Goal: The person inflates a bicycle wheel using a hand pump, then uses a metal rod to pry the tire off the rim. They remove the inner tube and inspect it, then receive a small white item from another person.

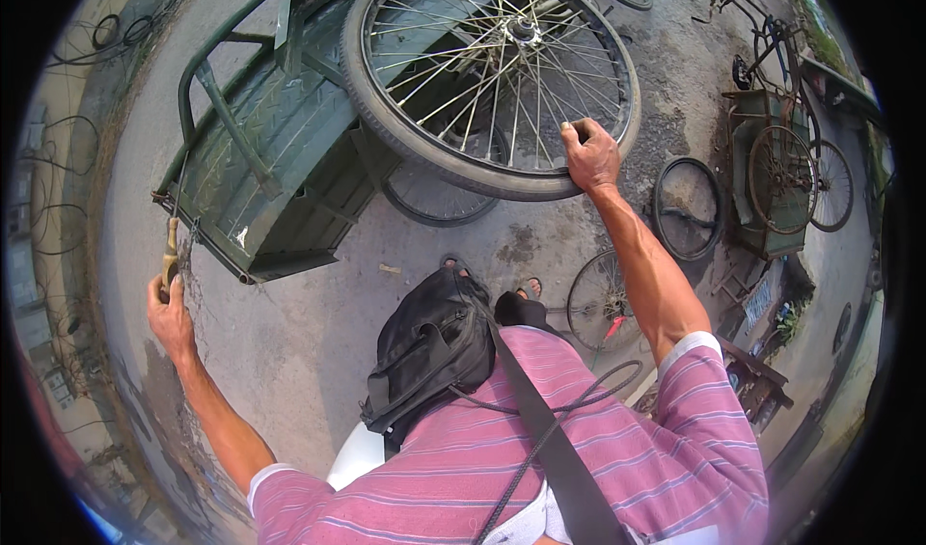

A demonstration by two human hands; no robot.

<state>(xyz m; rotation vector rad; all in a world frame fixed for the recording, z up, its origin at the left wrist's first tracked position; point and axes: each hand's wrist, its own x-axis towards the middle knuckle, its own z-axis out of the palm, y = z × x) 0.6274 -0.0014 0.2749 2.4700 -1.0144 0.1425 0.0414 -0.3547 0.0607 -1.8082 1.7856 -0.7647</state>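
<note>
A spoked bicycle wheel (482,176) with a dark tyre is raised in front of me, overlapping the green metal cart in view. My right hand (592,157) grips the wheel's lower right edge, fingers closed and thumb on the inner side of the rim. Out to the left, my left hand (172,318) is closed around the lower end of a wooden-handled tool (171,246). A thin metal shaft seems to rise from that handle toward the cart's near left corner; whether its tip touches the cart I cannot tell.
The green cart (299,169) with a tubular rail fills the upper left. Another wheel (439,215) is partly hidden behind the raised one. A tyre (687,207) and a wheel (603,304) are on the right. A black bag (424,352) hangs at my front.
</note>
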